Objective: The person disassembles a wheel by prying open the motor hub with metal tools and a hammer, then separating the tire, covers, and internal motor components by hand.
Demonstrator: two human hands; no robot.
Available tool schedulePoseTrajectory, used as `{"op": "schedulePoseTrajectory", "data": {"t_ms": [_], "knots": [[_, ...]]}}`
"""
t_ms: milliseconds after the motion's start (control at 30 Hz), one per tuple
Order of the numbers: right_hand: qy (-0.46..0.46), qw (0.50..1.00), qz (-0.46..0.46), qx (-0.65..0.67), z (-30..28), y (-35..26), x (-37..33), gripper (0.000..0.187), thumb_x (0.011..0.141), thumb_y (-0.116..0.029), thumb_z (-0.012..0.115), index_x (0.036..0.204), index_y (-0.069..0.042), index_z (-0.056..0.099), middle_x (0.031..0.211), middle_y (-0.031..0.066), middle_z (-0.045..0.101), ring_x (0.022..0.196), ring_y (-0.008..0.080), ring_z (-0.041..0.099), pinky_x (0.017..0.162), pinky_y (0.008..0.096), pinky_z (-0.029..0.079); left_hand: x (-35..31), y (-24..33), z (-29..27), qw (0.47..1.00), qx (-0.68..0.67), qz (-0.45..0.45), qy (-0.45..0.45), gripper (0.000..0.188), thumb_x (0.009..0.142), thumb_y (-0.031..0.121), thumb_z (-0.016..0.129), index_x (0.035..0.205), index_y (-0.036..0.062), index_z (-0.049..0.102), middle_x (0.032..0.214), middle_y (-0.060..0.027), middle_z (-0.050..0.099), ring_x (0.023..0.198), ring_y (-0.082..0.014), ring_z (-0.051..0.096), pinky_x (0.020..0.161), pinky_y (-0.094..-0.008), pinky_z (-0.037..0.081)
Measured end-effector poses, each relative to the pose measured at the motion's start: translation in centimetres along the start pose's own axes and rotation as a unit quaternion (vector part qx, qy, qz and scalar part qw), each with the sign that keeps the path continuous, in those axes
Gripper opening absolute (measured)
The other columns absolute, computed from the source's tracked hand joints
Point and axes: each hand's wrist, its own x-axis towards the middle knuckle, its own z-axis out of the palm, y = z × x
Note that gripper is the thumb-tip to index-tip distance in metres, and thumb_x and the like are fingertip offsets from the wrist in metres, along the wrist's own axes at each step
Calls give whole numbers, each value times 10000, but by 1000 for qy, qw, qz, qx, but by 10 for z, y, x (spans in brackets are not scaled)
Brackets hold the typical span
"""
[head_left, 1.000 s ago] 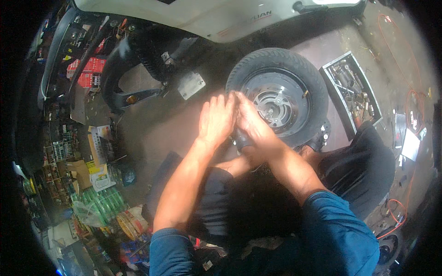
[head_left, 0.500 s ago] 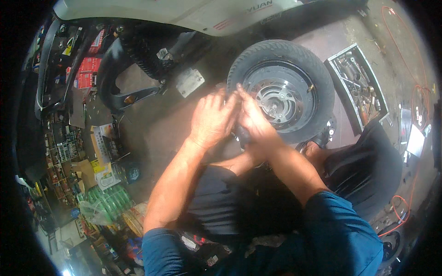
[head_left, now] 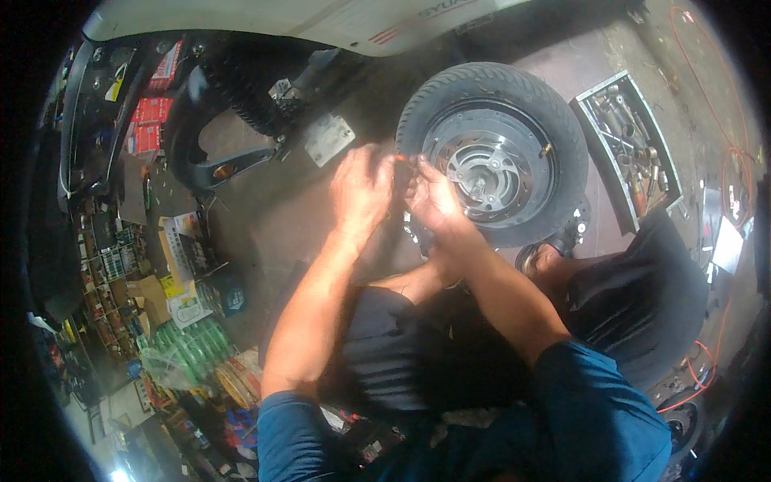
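Observation:
In front of my knees, my left hand (head_left: 360,189) and my right hand (head_left: 438,199) are held close together, fingertips almost meeting. Both have their fingers curled in a pinch. Between them shows a small thing with an orange tip (head_left: 401,158); its kind is too small to tell. Just beyond my right hand, a scooter wheel (head_left: 526,189) lies flat on the floor with its black tyre (head_left: 438,92) on the rim. A slotted brake disc (head_left: 520,165) faces up at its middle, and a brass-coloured valve stem (head_left: 546,150) stands at the rim.
Right of the wheel sits a metal tray (head_left: 626,205) full of sockets and wrenches. A white scooter body (head_left: 241,20) spans the top, its black fork part (head_left: 189,136) at left. Boxes and packaged parts (head_left: 152,301) crowd the left side. An orange hose (head_left: 735,120) runs down the right.
My hands have drawn slightly apart from their earlier overlap, and the small orange-tipped thing has come into sight between the fingertips. The wheel lies where it was.

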Motion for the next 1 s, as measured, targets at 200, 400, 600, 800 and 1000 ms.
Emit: {"op": "schedulePoseTrajectory", "data": {"t_ms": [200, 400, 600, 800, 1000], "knots": [[94, 993, -26, -74, 26, -11, 10, 144, 867, -245, 575, 867, -100, 574, 770, -2, 530, 694, 97, 504, 538, 264, 409, -6, 26, -14, 952, 104, 278, -77, 488, 700, 230, 671, 1134, 55, 532, 1052, -155, 531, 952, -330, 526, 816, -408, 434], [185, 968, -47, -162, 42, 0, 5, 227, 828, -223, 613, 972, -49, 588, 908, 80, 539, 824, 194, 532, 624, 280, 451, -20, 38, -22, 947, 192, 172, -193, 536, 716, 279, 668, 1177, 45, 529, 1122, -176, 495, 1057, -325, 463, 867, -432, 407], [167, 970, 16, -177, -5, -31, 32, 401, 797, -303, 667, 1059, -15, 572, 974, 101, 576, 793, 229, 537, 632, 333, 451, -14, 38, -24, 920, 187, 278, -204, 494, 733, 330, 659, 1131, 50, 574, 1169, -180, 501, 1083, -349, 465, 896, -418, 412], [127, 449, -325, -823, 74, -67, -27, 328, 852, -291, 545, 879, 32, 596, 821, 258, 586, 821, 420, 564, 726, 470, 421, -21, 23, 23, 989, -104, -17, -107, 440, 837, 357, 565, 1144, 43, 553, 919, -171, 599, 793, -322, 595, 739, -419, 482], [-52, 65, -234, -969, 94, -112, -2, 229, 781, -197, 599, 938, -31, 609, 987, 169, 585, 964, 377, 528, 812, 440, 438, -31, -7, 79, 492, -855, -136, -91, 346, 816, 132, 553, 1126, -18, 524, 979, -163, 611, 866, -273, 615, 775, -388, 502]]}}
